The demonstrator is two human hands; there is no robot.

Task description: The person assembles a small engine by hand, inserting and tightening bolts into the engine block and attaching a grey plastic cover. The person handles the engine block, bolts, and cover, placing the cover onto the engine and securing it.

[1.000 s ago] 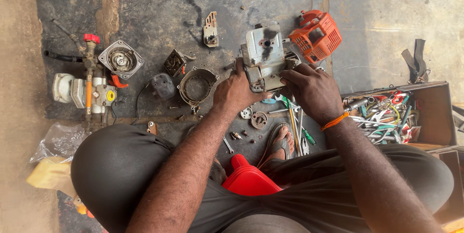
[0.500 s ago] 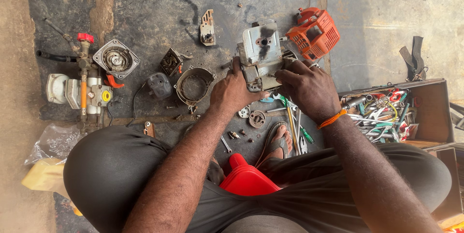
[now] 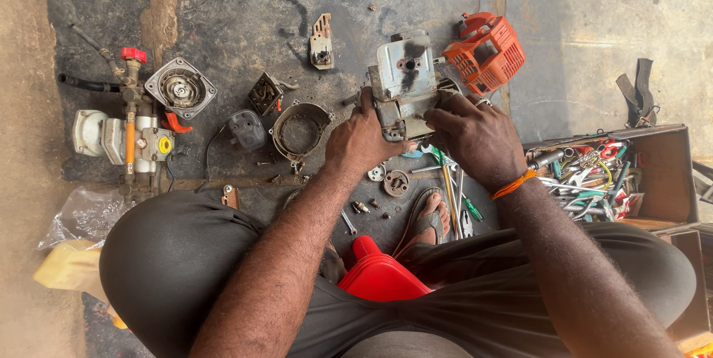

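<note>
A grey metal engine block [image 3: 405, 76] sits on the dark floor in front of me. My left hand [image 3: 362, 140] grips its lower left side, and my right hand [image 3: 475, 133] holds its lower right side with the fingers curled onto it. An orange plastic engine cover [image 3: 486, 50] lies just right of the block. Loose screwdrivers [image 3: 449, 187] and small round metal parts [image 3: 396, 182] lie below my hands, beside my sandalled foot [image 3: 431, 217].
Left of the block lie a round metal housing ring [image 3: 299, 131], a small black part [image 3: 246, 129], a recoil starter [image 3: 180, 89] and a pump with a red knob [image 3: 130, 135]. A wooden box of tools [image 3: 605, 176] stands at the right. A red container [image 3: 379, 276] sits between my legs.
Both hands have stayed on the engine block, shifting only slightly. The view has drifted a little.
</note>
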